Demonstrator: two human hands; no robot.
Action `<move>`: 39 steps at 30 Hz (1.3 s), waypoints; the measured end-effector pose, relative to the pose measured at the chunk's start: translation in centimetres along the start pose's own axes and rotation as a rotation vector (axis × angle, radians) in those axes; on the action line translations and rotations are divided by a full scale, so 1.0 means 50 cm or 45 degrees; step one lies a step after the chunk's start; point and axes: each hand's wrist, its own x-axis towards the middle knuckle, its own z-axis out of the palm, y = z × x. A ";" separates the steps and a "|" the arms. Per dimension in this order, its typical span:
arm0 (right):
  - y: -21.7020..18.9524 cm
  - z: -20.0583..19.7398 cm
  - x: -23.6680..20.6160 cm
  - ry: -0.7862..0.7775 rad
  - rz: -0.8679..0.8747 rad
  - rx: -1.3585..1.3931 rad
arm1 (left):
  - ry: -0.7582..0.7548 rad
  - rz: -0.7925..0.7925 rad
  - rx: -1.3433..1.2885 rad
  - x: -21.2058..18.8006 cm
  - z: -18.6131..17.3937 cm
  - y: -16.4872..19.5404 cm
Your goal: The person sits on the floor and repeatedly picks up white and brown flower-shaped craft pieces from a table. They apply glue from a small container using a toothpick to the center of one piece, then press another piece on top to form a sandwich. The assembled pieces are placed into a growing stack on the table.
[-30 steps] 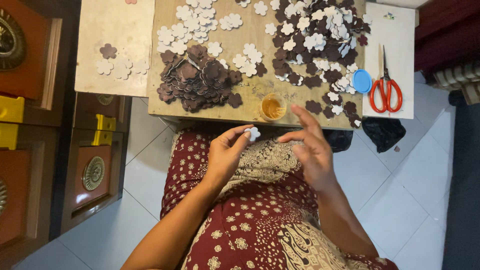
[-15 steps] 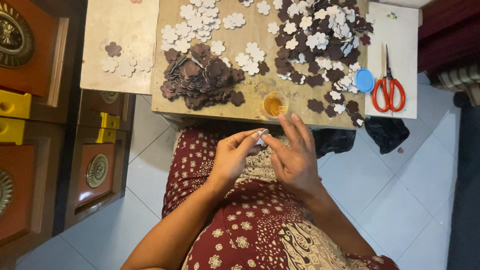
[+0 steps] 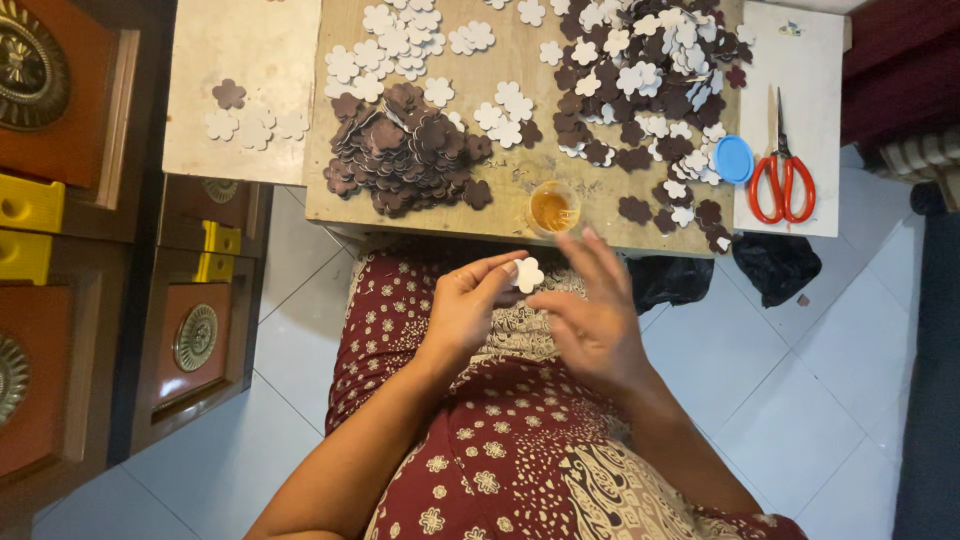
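My left hand [image 3: 470, 305] pinches a small white flower-shaped cutout [image 3: 527, 274] between thumb and fingertips, just below the front edge of the wooden board [image 3: 500, 190]. My right hand [image 3: 592, 318] hovers beside it with fingers spread, blurred, its fingertips reaching toward a small clear cup of amber glue [image 3: 552, 209] on the board's edge. A heap of brown flower cutouts [image 3: 400, 150] lies on the board to the left, with white ones [image 3: 395, 45] behind it.
A mixed pile of brown and white cutouts [image 3: 640, 80] covers the board's right part. A blue lid [image 3: 733, 159] and red-handled scissors [image 3: 779, 170] lie on a white sheet [image 3: 800, 80]. A pale board with few cutouts [image 3: 240, 110] sits left. Carved red panels [image 3: 60, 110] stand left.
My right hand has drawn back from the cutout and spread open, its fingers lifting toward the glue cup. My left hand keeps the white cutout pinched in much the same place.
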 end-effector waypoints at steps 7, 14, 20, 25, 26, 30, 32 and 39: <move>0.038 -0.018 -0.023 0.347 0.089 0.910 | -0.107 -0.086 -0.081 0.010 -0.010 0.003; 0.063 0.017 -0.006 0.218 -0.097 0.198 | -0.227 -0.214 -0.080 0.017 -0.010 -0.006; 0.064 0.018 -0.006 0.284 -0.034 0.164 | -0.258 -0.266 0.094 0.037 0.010 0.031; 0.069 0.018 0.001 0.451 0.136 0.193 | 0.099 0.456 1.147 0.134 0.029 0.125; 0.071 0.017 0.003 0.468 0.176 0.224 | 0.207 0.760 1.255 0.167 0.039 0.144; 0.077 0.019 0.007 0.519 0.265 0.415 | 0.303 0.887 1.611 0.271 0.068 0.190; 0.080 0.017 0.002 0.518 0.243 0.406 | 0.323 0.986 1.743 0.295 0.079 0.191; 0.090 0.014 -0.013 0.481 0.454 0.579 | 0.201 0.777 1.872 0.308 0.076 0.199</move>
